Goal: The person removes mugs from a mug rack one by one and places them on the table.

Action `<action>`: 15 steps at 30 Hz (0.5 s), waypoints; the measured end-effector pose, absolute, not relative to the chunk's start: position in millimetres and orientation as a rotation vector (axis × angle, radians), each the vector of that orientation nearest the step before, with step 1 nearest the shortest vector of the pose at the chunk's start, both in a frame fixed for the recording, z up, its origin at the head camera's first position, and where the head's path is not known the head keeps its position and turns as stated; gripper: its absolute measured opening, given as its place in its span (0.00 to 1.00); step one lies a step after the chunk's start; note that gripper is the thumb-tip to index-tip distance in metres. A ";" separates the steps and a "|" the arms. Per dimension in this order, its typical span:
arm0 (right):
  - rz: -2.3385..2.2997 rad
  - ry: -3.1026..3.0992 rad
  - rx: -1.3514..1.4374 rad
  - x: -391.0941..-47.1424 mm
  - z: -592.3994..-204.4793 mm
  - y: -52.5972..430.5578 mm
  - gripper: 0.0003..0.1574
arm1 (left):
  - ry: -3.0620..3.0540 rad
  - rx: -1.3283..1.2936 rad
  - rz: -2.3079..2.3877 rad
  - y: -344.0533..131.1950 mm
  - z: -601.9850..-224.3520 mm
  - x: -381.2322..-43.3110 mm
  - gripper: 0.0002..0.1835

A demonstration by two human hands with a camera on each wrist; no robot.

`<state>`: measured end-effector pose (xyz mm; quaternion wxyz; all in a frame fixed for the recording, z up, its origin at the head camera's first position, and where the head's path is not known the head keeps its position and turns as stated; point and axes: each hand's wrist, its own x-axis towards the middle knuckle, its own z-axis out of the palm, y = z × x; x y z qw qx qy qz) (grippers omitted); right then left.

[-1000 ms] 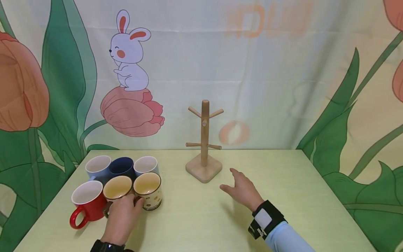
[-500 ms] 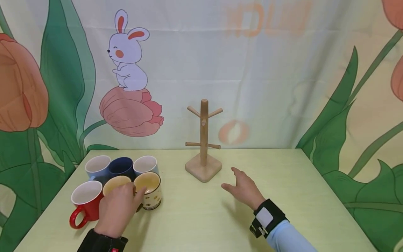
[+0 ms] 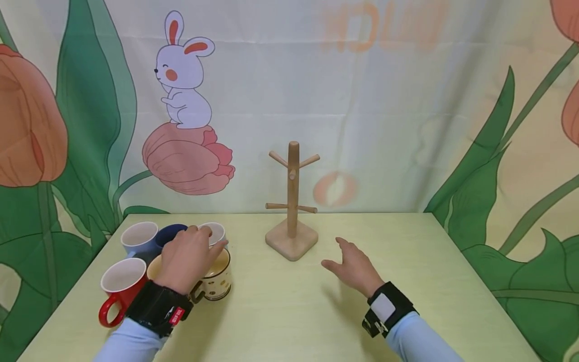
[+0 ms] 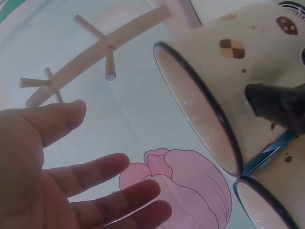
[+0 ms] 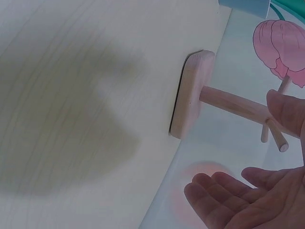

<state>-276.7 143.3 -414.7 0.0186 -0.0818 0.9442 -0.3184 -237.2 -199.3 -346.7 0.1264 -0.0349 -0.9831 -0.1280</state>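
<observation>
My left hand [image 3: 187, 259] hovers over a cluster of mugs at the table's left, fingers apart and holding nothing; the left wrist view shows the hand [image 4: 62, 167] apart from a cream spotted mug [image 4: 205, 62]. That spotted mug [image 3: 219, 284] has a dark rim and handle. Another cream mug [image 3: 154, 267] is mostly hidden behind the hand. Around them stand a red mug [image 3: 128, 292], a dark blue mug [image 3: 166, 234], a light blue mug [image 3: 139, 245] and a white-lined mug [image 3: 218, 231]. My right hand [image 3: 357, 269] floats above the table, fingers extended, nothing in it.
A wooden mug tree [image 3: 293, 201] with bare pegs stands at the back middle of the pale table [image 3: 280, 311]. Behind it hangs a printed cloth [image 3: 384, 125] with a rabbit and tulips.
My left hand has left the cream mugs' handles, risen and moved forward over the cluster. The spotted mug's handle now shows. The right hand has barely shifted.
</observation>
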 end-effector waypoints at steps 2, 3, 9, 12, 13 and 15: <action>-0.972 2.940 -0.256 -278.4 -413.7 144.4 0.47 | -2.883 -0.102 -0.331 -198.1 -345.5 -243.2 0.29; -0.964 2.945 -0.259 -279.3 -412.8 145.3 0.47 | -2.897 -0.100 -0.318 -197.7 -345.0 -246.5 0.31; -0.837 3.022 -0.296 -290.7 -400.6 158.0 0.47 | -2.943 -0.097 -0.285 -197.3 -343.0 -270.2 0.39; -0.720 3.085 -0.316 -301.0 -391.3 168.2 0.47 | -2.959 -0.092 -0.258 -195.8 -341.1 -283.8 0.43; -0.686 3.103 -0.318 -304.9 -387.7 172.1 0.47 | -2.968 -0.088 -0.249 -194.8 -340.4 -288.8 0.45; -0.599 3.147 -0.312 -313.0 -382.0 180.7 0.49 | -2.984 -0.080 -0.243 -192.6 -339.6 -298.9 0.48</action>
